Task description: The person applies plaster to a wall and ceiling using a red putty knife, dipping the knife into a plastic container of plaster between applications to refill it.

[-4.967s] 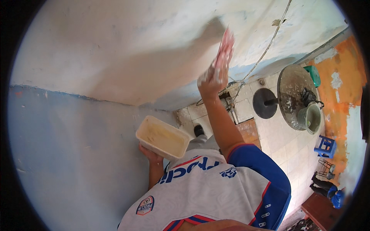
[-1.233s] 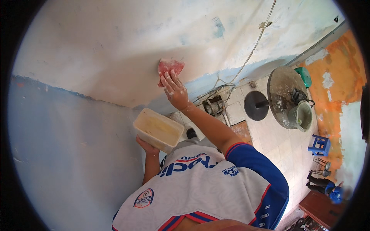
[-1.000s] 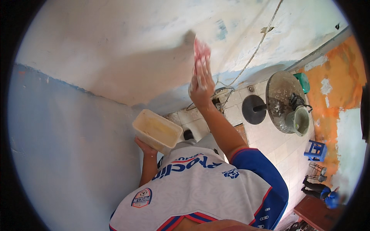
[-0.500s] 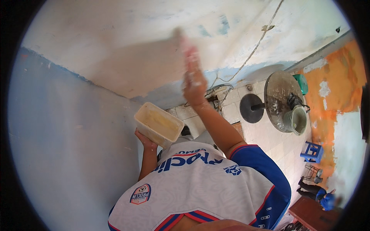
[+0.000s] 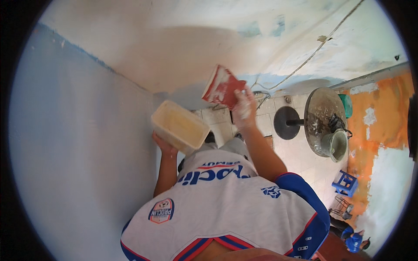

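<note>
My left hand [image 5: 165, 143] grips the end of a translucent rectangular plastic tub [image 5: 169, 134], tilted so that its inside shows a thin yellowish-white residue. In my right hand [image 5: 245, 109] is a flat red putty spreader [image 5: 223, 88], smeared with white filler. White smears also cover the back of that hand. The spreader is in front of the whitish plastered wall [image 5: 187, 52], up and to the right of the tub. Whether its edge touches the wall, I cannot tell. My right fingertips are partly hidden behind the spreader.
A blue-grey wall [image 5: 78, 130] stands close on my left. A cable [image 5: 305, 63] runs along the plastered wall. To the right, a round table [image 5: 318, 117] holds a bucket [image 5: 335, 147]. Beyond it are a blue stool [image 5: 345, 183] and another person [image 5: 353, 241].
My right hand has come down from high on the wall, and the blurred spreader now shows its flat face. The tub remains in my left hand, nearly unmoved.
</note>
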Demonstrator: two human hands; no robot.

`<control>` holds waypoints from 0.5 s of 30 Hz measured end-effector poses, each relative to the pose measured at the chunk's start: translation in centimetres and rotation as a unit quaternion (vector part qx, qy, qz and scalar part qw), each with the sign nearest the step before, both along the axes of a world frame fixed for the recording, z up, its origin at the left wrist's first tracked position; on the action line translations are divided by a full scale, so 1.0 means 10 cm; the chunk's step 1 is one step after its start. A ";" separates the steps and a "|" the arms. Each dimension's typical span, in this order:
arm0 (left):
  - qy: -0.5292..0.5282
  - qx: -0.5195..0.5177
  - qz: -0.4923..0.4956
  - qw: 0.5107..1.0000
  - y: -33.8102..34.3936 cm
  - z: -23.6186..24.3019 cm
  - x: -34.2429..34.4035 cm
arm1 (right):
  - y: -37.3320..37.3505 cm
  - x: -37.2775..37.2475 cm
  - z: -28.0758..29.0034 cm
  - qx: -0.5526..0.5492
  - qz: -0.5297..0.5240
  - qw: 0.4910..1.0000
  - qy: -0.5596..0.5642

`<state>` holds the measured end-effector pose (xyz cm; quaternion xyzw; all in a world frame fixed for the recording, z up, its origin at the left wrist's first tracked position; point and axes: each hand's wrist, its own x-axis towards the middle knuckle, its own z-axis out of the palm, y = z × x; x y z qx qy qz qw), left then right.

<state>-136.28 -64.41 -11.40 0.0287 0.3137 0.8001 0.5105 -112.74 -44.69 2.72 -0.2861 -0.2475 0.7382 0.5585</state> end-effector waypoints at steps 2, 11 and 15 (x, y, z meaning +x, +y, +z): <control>-0.086 -0.015 -0.020 0.996 0.27 0.41 0.12 | 0.09 0.31 0.10 -0.031 0.050 0.995 0.078; -0.017 0.010 -0.001 1.000 1.06 1.22 0.69 | -0.20 0.63 1.14 0.288 0.117 0.884 -0.351; 0.006 0.020 0.017 1.000 1.24 1.47 1.06 | -0.30 0.70 1.37 0.396 0.154 0.736 -0.527</control>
